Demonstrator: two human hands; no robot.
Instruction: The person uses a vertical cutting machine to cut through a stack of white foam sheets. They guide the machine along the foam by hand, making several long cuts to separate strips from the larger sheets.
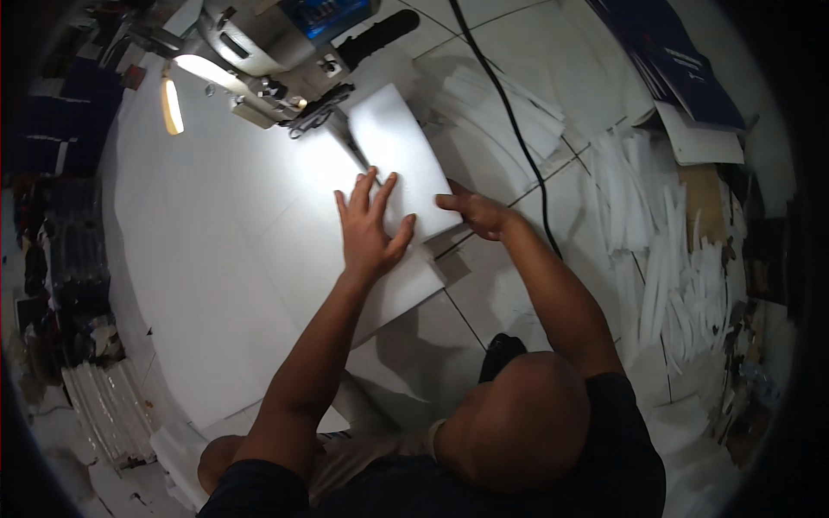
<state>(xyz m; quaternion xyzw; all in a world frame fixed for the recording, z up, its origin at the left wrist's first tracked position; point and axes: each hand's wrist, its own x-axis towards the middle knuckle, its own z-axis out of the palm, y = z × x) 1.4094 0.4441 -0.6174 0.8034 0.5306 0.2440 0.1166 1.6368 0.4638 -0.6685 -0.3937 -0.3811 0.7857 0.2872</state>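
Note:
My left hand [370,231] lies with fingers spread. Its fingertips touch the white sheet and the near left side of a thick white foam stack [401,160]. At the stack's near right corner, my right hand [484,214] grips the edge, thumb on top and the other fingers mostly hidden beneath. A grey electric cutting machine [259,52] with a blue panel and a black handle [380,39] stands just beyond. Its lower front end meets a dark narrow gap between the stack and the large white foam sheet [216,285]. The blade itself is hard to make out.
A lit lamp [173,106] glows beside the machine. Its black cable [509,112] runs across the tiled floor [458,324]. White foam offcuts [673,293] are heaped at the right, below dark blue folders [691,73]. Clear-wrapped bundles [108,414] lie at the left.

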